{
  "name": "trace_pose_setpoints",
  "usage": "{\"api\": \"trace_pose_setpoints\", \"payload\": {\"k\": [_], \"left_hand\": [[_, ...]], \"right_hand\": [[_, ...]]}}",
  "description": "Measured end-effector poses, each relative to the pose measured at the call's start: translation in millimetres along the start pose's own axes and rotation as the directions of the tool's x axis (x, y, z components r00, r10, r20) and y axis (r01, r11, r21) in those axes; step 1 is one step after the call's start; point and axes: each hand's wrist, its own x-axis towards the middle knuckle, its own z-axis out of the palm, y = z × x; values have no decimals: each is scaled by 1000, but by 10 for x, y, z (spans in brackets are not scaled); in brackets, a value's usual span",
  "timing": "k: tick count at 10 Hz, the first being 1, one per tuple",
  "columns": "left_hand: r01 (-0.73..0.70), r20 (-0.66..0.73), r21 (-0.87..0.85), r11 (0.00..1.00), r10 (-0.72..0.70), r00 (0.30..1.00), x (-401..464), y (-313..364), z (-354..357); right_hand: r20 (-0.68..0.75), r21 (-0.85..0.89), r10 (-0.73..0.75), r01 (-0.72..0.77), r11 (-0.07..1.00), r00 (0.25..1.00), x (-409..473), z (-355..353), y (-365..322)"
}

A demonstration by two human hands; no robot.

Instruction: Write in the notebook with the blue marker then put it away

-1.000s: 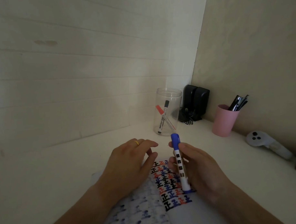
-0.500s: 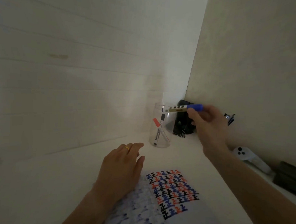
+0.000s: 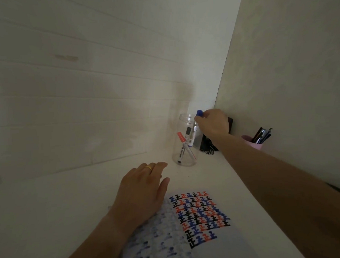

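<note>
head view | your right hand (image 3: 213,125) pinches the blue marker (image 3: 196,124) by its cap, barrel lowered into the clear jar (image 3: 185,140) | left hand (image 3: 142,191) open, flat on the notebook (image 3: 197,214) | writing done, release left | page rows read "正"; marker labels illegible

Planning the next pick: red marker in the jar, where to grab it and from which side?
Grip the red marker by its red cap, coming straight down through the jar mouth. It leans cap-up toward the jar's left wall, tip at the bottom, crossing the black marker, so only the top end is reachable. The right hand with the blue marker is at the mouth now.
</note>
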Motion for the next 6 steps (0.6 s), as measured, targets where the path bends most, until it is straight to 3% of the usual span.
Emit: {"api": "trace_pose_setpoints", "payload": {"k": [4, 6], "left_hand": [[8, 3, 8, 1000, -8, 1000, 21, -38, 30], [4, 2, 28, 1000, -4, 1000, 31, -14, 24]], "right_hand": [[24, 37, -6, 5, 999, 1000, -93, -2, 32], [90, 15, -151, 150, 989, 984, -836, -176, 381]]}}
